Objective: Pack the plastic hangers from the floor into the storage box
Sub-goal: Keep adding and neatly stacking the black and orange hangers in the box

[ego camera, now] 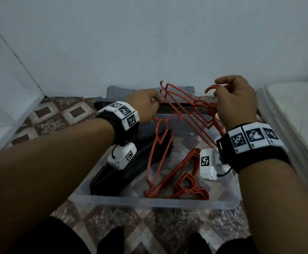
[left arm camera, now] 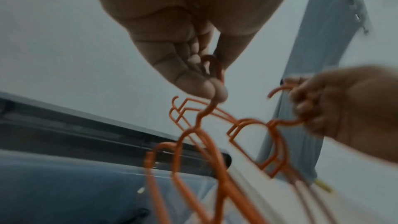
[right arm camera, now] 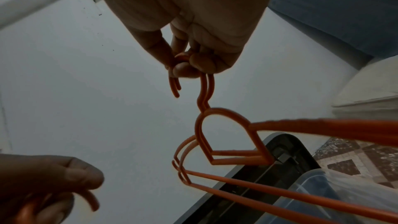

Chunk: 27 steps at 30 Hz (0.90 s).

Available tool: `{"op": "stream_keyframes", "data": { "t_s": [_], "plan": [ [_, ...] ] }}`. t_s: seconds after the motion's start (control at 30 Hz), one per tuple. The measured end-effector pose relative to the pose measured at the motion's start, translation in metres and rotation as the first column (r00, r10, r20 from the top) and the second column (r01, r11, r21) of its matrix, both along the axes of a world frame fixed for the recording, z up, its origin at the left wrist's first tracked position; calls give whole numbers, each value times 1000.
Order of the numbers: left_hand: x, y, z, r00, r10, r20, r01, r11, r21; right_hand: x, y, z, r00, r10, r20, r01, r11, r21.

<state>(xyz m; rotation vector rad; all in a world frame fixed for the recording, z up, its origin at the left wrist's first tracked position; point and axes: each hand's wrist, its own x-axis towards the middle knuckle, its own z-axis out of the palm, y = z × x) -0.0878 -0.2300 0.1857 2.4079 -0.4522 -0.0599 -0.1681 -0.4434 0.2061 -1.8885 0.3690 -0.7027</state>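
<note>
A clear plastic storage box [ego camera: 149, 201] stands on the floor in front of me. Inside it lie a stack of black hangers [ego camera: 131, 162] on the left and several orange hangers [ego camera: 186, 182] on the right. My left hand [ego camera: 157, 104] [left arm camera: 215, 89] pinches the hook of one orange hanger [ego camera: 160, 136] [left arm camera: 200, 140], which dangles into the box. My right hand [ego camera: 218, 89] [right arm camera: 185, 67] grips the hooks of two orange hangers [ego camera: 191, 110] [right arm camera: 204, 125], held together above the box's far end. The two hands are close together.
A dark lid [ego camera: 101, 105] lies behind the box, with grey folded cloth [ego camera: 116, 90] against the pale wall. A white mattress edge [ego camera: 296, 114] runs along the right. The floor [ego camera: 61, 114] is patterned tile. My dark-clad legs are at the bottom.
</note>
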Motion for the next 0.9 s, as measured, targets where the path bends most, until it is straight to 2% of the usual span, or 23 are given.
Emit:
{"op": "stream_keyframes", "data": {
  "t_s": [0.07, 0.13, 0.23, 0.4, 0.57, 0.7, 0.83, 0.9],
  "plan": [
    [-9, 2, 19, 990, 21, -139, -39, 991, -131, 1, 1, 0, 999, 42, -2, -42, 999, 18],
    [-23, 4, 32, 947, -24, -321, -64, 963, -261, 4, 1, -3, 983, 179, -45, -176, 982, 75],
    [-47, 6, 35, 871, -102, -481, -88, 930, -356, 7, 7, -9, 886, 436, -158, -412, 896, 166],
    [-77, 6, 6, 906, -92, -412, -93, 908, -408, 2, 21, -13, 727, 617, -300, -603, 784, 149],
    [-85, 2, -15, 932, -125, -341, -41, 896, -441, -2, 25, -14, 642, 654, -399, -688, 722, 75],
    [-82, 1, -15, 930, -145, -337, -52, 857, -512, -5, 30, -13, 544, 705, -455, -759, 645, 92],
    [-82, 0, -13, 903, -163, -397, -137, 767, -627, -5, 33, -12, 549, 699, -458, -766, 641, 60],
    [-83, -1, -12, 905, -189, -381, -128, 733, -668, -6, 33, -13, 554, 682, -478, -765, 643, 31]
  ]
}}
